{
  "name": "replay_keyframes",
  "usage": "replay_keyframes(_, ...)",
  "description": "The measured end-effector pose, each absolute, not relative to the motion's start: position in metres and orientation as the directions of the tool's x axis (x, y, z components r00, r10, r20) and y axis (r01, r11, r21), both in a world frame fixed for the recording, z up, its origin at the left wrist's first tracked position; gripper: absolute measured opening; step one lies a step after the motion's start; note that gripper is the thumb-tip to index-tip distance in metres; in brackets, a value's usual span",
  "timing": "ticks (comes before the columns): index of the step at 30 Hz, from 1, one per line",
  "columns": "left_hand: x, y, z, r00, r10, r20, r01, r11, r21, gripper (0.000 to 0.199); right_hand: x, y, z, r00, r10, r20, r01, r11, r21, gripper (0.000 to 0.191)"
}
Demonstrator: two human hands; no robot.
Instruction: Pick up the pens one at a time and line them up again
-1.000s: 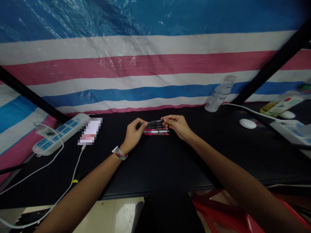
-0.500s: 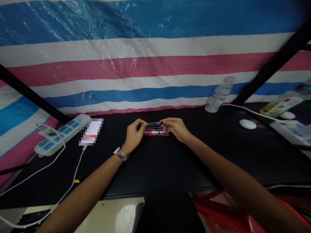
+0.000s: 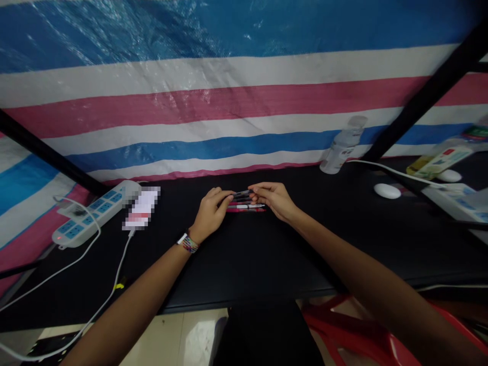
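Observation:
Between my two hands lies a dark pen (image 3: 242, 193), tilted a little with its right end higher. My left hand (image 3: 209, 212) pinches its left end between thumb and fingers, and a patterned band circles that wrist. My right hand (image 3: 277, 201) has closed its thumb and forefinger on the right end. Just nearer to me, a white pen (image 3: 249, 206) and a red pen (image 3: 247, 210) lie side by side on the black tabletop (image 3: 251, 259). More dark pens show partly between them and the held one; my fingers cover some of their ends.
At left are a white power strip (image 3: 95, 211) and a phone (image 3: 142, 207) on a white cable (image 3: 121, 264). A clear bottle (image 3: 341, 147), a white mouse (image 3: 387, 191) and a tilted bottle of yellow liquid (image 3: 438, 160) stand or lie at right. Striped sheeting (image 3: 213, 107) hangs behind.
The dark pen has tipped from nearly level to slanting, its right end up. My left fingers have shifted slightly along it. The whole view has moved a little.

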State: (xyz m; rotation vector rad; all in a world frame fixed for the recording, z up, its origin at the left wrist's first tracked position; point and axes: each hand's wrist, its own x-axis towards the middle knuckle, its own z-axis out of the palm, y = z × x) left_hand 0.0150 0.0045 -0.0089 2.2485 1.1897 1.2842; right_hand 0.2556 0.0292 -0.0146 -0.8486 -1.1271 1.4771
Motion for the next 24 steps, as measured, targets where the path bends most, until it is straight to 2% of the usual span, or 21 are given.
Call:
replay_keyframes(6,0.015,0.007,-0.010,0.228,0.842,0.489,0.407,-0.538,0.738,0.026,0.256,0.031,-0.018,-0.179,0.981,0.074,-0.304,0.016,-0.953,0.039)
replay_keyframes(10,0.014,0.008,-0.009,0.191,0.888,0.418,0.359,-0.460,0.812,0.036,0.253,0.028,-0.016,-0.159,0.983,0.090,-0.279,0.042,-0.959,0.039)
replay_keyframes(12,0.013,0.009,-0.007,0.169,0.899,0.403,0.367,-0.437,0.821,0.039,0.251,0.027,-0.015,-0.169,0.981,0.091,-0.289,0.039,-0.956,0.039)
replay_keyframes(15,0.013,0.011,-0.005,0.127,0.894,0.430,0.355,-0.446,0.822,0.029,0.252,0.028,-0.013,-0.177,0.981,0.074,-0.306,0.016,-0.952,0.040)
replay_keyframes(19,0.013,0.014,-0.003,0.067,0.885,0.461,0.325,-0.456,0.829,0.028,0.257,0.032,-0.014,-0.139,0.988,0.068,-0.306,0.022,-0.952,0.040)
replay_keyframes(22,0.012,0.015,-0.003,0.058,0.893,0.445,0.364,-0.434,0.824,0.043,0.257,0.033,-0.016,-0.142,0.986,0.088,-0.293,0.043,-0.955,0.039)
replay_keyframes(24,0.011,0.015,-0.003,0.055,0.895,0.443,0.356,-0.432,0.829,0.041,0.257,0.033,-0.016,-0.144,0.985,0.098,-0.292,0.052,-0.955,0.038)
